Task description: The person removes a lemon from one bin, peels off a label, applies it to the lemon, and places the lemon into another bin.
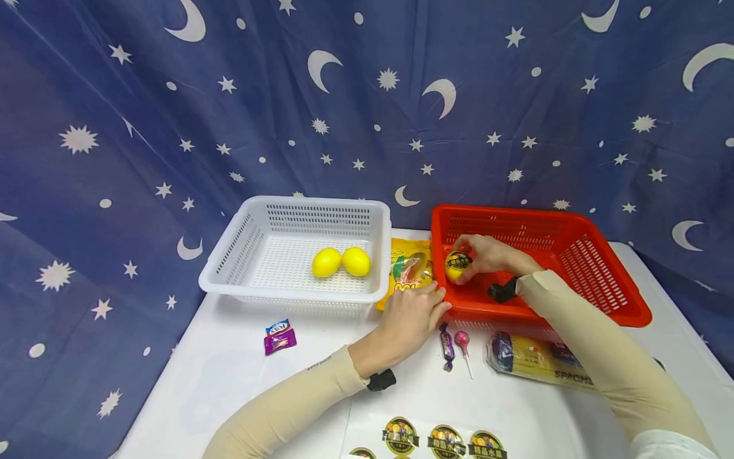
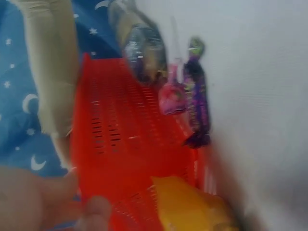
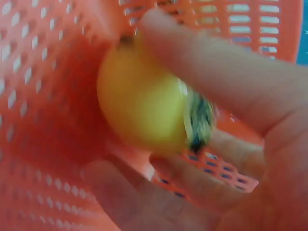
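Note:
My right hand (image 1: 478, 258) reaches into the red basket (image 1: 596, 274) and grips a yellow lemon (image 1: 457, 264) that bears a round dark sticker. Close up, the lemon (image 3: 144, 113) sits between my fingers (image 3: 211, 67) and thumb against the red basket wall (image 3: 43, 96). My left hand (image 1: 410, 319) rests on the white table with its fingertips against the red basket's front left corner, beside a yellow snack bag (image 1: 408, 268). Two more lemons (image 1: 341, 262) lie in the white basket (image 1: 229, 255).
A purple candy (image 1: 446, 347), a pink lollipop (image 1: 462, 341) and a spaghetti pack (image 1: 539, 360) lie before the red basket. Two small candies (image 1: 279, 336) sit at the left. A sheet of round stickers (image 1: 444, 441) lies at the table's near edge. A starry blue curtain hangs behind.

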Available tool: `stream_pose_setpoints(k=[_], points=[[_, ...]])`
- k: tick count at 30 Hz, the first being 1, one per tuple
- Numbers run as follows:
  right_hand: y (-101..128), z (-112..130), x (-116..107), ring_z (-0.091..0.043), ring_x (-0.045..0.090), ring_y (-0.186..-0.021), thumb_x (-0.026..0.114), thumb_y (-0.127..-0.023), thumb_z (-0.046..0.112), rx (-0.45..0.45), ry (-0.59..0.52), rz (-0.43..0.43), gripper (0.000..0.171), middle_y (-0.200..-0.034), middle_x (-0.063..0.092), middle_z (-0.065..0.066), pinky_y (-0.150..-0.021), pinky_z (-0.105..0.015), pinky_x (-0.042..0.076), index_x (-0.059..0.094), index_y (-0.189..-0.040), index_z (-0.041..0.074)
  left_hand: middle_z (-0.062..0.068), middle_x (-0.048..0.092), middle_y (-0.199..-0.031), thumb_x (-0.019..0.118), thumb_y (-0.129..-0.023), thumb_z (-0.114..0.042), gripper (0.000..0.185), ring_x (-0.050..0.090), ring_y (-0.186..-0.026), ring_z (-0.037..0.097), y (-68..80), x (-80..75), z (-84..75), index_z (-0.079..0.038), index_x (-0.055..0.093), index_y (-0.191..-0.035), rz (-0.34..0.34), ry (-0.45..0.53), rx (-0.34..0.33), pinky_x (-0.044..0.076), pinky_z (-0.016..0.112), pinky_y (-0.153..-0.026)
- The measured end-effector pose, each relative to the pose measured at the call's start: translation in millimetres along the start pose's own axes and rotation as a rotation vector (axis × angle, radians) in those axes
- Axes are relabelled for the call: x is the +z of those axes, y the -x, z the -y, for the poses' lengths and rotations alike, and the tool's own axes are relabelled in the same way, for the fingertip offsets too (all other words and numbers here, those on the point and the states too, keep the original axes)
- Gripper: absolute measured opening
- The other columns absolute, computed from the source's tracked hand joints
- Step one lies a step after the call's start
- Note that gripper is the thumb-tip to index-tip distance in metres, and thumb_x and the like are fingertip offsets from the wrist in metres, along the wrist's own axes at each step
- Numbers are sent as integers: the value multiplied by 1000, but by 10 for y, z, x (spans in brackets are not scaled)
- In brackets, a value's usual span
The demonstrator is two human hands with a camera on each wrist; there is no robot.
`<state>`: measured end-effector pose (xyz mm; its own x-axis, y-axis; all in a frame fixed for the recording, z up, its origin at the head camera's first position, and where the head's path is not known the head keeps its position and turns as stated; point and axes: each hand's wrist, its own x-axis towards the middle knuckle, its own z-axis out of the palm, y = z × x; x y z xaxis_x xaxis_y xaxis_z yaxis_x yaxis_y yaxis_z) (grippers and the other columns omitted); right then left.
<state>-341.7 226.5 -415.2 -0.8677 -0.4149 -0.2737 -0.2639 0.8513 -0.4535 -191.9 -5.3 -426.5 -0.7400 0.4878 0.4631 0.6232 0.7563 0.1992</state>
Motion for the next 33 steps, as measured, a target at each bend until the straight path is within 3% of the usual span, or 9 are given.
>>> stream_pose_setpoints(k=[4,7,10,12,15,20,22,25,33], points=[[144,88,-128,-45,59,-127,91,-76,39,-29,-29,-25,95,-147,54,-29,-106,-62,49,43,-151,5,9,72,-131,66,-100,-38,39,78,-87,26,8,-257,140,-13,73,-128,24,75,30,57,25,-56],[328,246,-219,-44,61,-126,87,-81,40,-96,-16,-98,91,-149,54,-26,-104,-62,51,42,-154,8,8,71,-132,70,-97,-37,41,77,-83,24,-10,-605,421,-14,71,-131,-10,71,61,47,22,-47],[537,505,-195,-41,61,-127,85,-85,35,-190,-28,-197,78,-145,59,-21,-102,-59,53,49,-149,9,4,68,-139,72,-95,-38,46,73,-96,25,-101,-987,859,-20,67,-137,40,-29,15,50,25,-52],[653,702,-86,-37,62,-127,84,-86,32,-276,-45,-259,70,-142,63,-16,-102,-55,55,55,-145,9,3,65,-143,74,-93,-38,51,68,-119,31,-200,-1176,1231,-23,64,-140,129,-88,-19,60,35,-73],[768,1008,180,-27,66,-120,83,-88,28,-405,-53,-343,55,-133,69,-7,-100,-47,57,63,-137,12,3,63,-145,78,-90,-39,58,68,-98,27,-335,-1329,1792,-26,61,-144,308,-63,-89,56,40,-81],[769,1358,678,-26,65,-125,77,-92,31,-511,-10,-428,44,-133,70,-6,-104,-48,54,70,-132,15,7,66,-141,87,-82,-34,66,59,-77,23,-399,-1229,2361,-26,62,-142,547,28,-187,48,39,-66],[729,1428,845,-30,64,-128,76,-93,33,-503,12,-445,45,-138,68,-10,-105,-52,53,70,-134,17,9,65,-142,88,-80,-31,69,68,-99,29,-394,-1120,2452,-22,61,-143,644,64,-195,56,44,-81],[661,1483,1033,-33,63,-127,76,-93,33,-473,31,-454,46,-143,63,-12,-102,-52,54,69,-135,19,10,61,-147,89,-79,-25,73,61,-129,37,-374,-961,2513,-18,59,-144,754,142,-198,51,52,-107],[572,1500,1171,-26,64,-120,76,-94,29,-473,13,-455,44,-148,58,-10,-97,-42,58,69,-135,17,15,62,-144,88,-77,-11,72,58,-135,38,-322,-708,2539,-9,59,-143,803,294,-228,43,54,-117]])
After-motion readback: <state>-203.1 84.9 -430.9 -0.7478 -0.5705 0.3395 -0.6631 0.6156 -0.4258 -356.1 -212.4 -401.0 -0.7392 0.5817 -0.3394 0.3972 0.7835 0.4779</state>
